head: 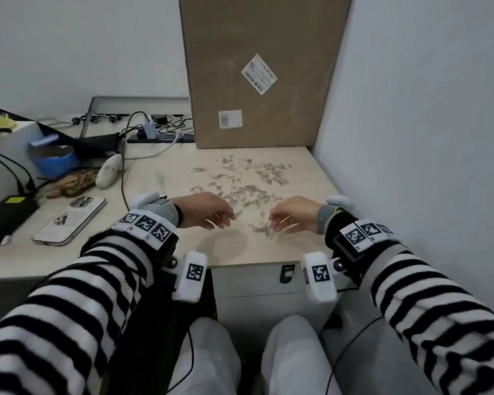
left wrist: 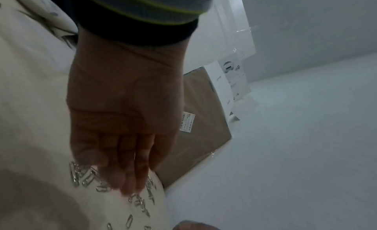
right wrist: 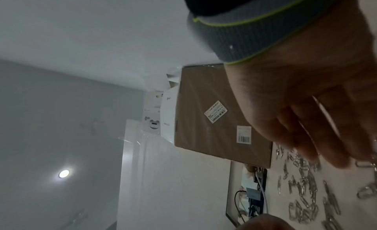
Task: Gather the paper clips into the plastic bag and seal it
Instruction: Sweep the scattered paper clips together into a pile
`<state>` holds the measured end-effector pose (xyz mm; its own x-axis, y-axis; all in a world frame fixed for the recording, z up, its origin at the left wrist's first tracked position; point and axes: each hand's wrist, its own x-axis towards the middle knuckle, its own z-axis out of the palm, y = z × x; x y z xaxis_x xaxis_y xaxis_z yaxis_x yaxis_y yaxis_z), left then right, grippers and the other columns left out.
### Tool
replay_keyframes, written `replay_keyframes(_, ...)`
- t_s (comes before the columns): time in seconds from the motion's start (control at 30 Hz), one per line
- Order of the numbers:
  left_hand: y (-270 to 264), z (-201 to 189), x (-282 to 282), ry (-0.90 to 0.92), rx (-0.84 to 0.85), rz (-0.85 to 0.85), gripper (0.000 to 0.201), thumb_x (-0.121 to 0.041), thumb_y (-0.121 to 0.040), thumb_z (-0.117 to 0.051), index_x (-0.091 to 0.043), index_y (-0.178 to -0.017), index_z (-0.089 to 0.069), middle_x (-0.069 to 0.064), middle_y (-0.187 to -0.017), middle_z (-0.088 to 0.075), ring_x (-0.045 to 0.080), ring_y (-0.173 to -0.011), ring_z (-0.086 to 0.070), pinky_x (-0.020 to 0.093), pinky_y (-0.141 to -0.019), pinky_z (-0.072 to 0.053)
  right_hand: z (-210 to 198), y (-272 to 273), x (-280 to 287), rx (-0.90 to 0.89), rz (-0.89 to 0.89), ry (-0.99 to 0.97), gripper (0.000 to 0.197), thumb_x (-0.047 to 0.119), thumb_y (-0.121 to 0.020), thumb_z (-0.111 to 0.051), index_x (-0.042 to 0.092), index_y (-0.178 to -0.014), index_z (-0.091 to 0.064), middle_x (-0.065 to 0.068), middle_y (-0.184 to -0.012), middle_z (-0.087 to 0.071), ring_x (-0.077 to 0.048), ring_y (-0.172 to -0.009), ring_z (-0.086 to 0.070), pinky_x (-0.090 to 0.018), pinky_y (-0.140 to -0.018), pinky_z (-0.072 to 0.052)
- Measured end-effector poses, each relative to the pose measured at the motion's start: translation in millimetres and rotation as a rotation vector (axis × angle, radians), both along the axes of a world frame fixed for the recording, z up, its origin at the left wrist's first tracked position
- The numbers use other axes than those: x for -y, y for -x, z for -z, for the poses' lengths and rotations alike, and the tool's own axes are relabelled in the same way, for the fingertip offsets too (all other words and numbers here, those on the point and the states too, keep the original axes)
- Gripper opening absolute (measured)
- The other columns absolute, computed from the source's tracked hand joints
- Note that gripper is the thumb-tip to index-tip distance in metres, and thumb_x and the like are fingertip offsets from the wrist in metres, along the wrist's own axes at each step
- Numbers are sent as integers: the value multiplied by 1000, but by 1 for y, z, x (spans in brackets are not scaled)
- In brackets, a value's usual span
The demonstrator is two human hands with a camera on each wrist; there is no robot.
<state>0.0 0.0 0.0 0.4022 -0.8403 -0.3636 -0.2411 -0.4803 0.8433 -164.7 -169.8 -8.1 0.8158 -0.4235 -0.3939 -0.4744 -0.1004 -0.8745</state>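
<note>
Several silver paper clips (head: 248, 181) lie scattered over the right part of the light wooden desk (head: 160, 181). A small bunch of clips (head: 264, 230) sits near the front edge. My left hand (head: 206, 212) hovers palm down just left of that bunch, fingers loosely bent over clips (left wrist: 87, 177). My right hand (head: 291, 215) faces it from the right, and its fingertips (right wrist: 336, 159) touch the near clips (right wrist: 306, 201). Neither hand plainly holds anything. I cannot make out a plastic bag in any view.
A tall cardboard box (head: 254, 67) stands at the back against the wall. A white wall (head: 411, 138) borders the desk on the right. To the left lie a phone (head: 69, 220), a white handheld device (head: 107, 173), a blue container (head: 54, 159), cables and a power strip (head: 160, 136).
</note>
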Motion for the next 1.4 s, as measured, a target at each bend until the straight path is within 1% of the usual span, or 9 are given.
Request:
replay_keyframes(0.23,8,25,19,-249,-222,202,15,-12,-91,-52,-5,-95,-65,9,-88,-69,13,-68,-67,19,-58,-52,21,-20,-13,-289,-264,-37,20,23,-93,-47,12,-84,-62,-3,-78,-69,-11,-64,-67,-20,-57,-51)
replay_keyframes(0.37,-7,39,44,-59,-97,49,13,-8,-89,-55,-1,-86,-65,12,-79,-66,15,-65,-63,17,-54,-51,32,-52,0,-161,-85,-7,18,20,-90,-53,11,-82,-65,-2,-75,-69,-9,-63,-66,-16,-52,-50)
replay_keyframes(0.5,-25,48,71,81,109,-85,14,-22,-80,-66,-12,-69,-65,9,-75,-67,17,-66,-59,25,-67,-49,43,-85,22,30,64,20,10,13,-87,-57,8,-81,-63,-5,-73,-64,-12,-65,-60,-18,-56,-47)
replay_keyframes(0.57,-31,50,78,93,169,-101,19,-25,-82,-63,-14,-67,-61,6,-72,-63,17,-64,-53,21,-61,-45,43,-90,31,99,107,16,11,9,-89,-53,11,-81,-62,-6,-75,-63,-13,-67,-59,-18,-58,-47)
replay_keyframes(0.77,-55,30,66,223,-29,-126,15,-14,-93,-51,-11,-88,-65,1,-79,-67,9,-69,-61,19,-62,-46,14,-61,66,191,103,48,19,18,-94,-48,17,-83,-63,1,-82,-70,-9,-69,-66,-21,-61,-45)
replay_keyframes(0.9,-76,16,32,-107,-94,1,24,-24,-94,-51,-10,-86,-68,0,-71,-71,6,-52,-59,18,-50,-38,0,-24,85,-110,-110,11,31,26,-96,-45,13,-72,-61,0,-70,-70,-8,-58,-63,-20,-53,-38)
replay_keyframes(1.03,-80,23,20,-407,-103,107,29,-32,-93,-52,-10,-88,-71,4,-80,-73,11,-59,-65,16,-49,-43,15,-15,83,-359,-278,64,32,27,-95,-47,11,-73,-64,-2,-69,-72,-9,-58,-66,-18,-51,-43)
replay_keyframes(1.27,-67,42,62,-105,1,-126,18,-21,-90,-58,-8,-85,-69,4,-74,-69,5,-49,-61,14,-51,-48,32,-65,74,-121,-70,3,23,14,-96,-46,7,-83,-63,-3,-68,-67,-2,-49,-62,-11,-48,-48)
replay_keyframes(1.4,-66,44,84,70,-112,-228,15,-12,-91,-55,-3,-87,-66,9,-78,-65,3,-48,-62,12,-51,-52,36,-94,72,-51,-54,43,18,15,-93,-50,9,-83,-63,-3,-77,-62,-6,-62,-58,-14,-54,-42)
